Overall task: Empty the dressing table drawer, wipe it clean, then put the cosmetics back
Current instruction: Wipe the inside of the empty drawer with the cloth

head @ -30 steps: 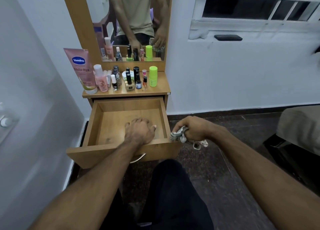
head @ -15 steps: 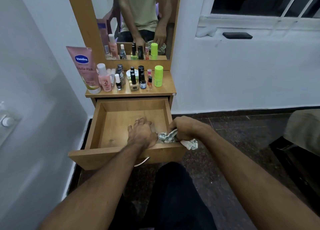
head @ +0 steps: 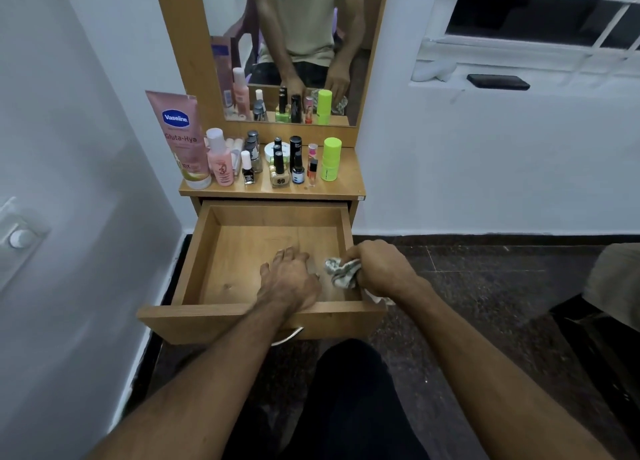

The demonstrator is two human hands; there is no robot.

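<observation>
Drawer [head: 221,251] emptied, cosmetics [head: 277,161] parked on top; left hand [head: 289,279] flat inside bracing, right hand [head: 377,269] gripping cloth [head: 341,271] to wipe.

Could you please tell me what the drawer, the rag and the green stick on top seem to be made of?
Drawer: wood or wood-look laminate, matte, with printed-looking grain.
Rag: soft woven cloth, crumpled in the right hand.
Green stick: probably plastic, smooth, uniformly neon.
</observation>
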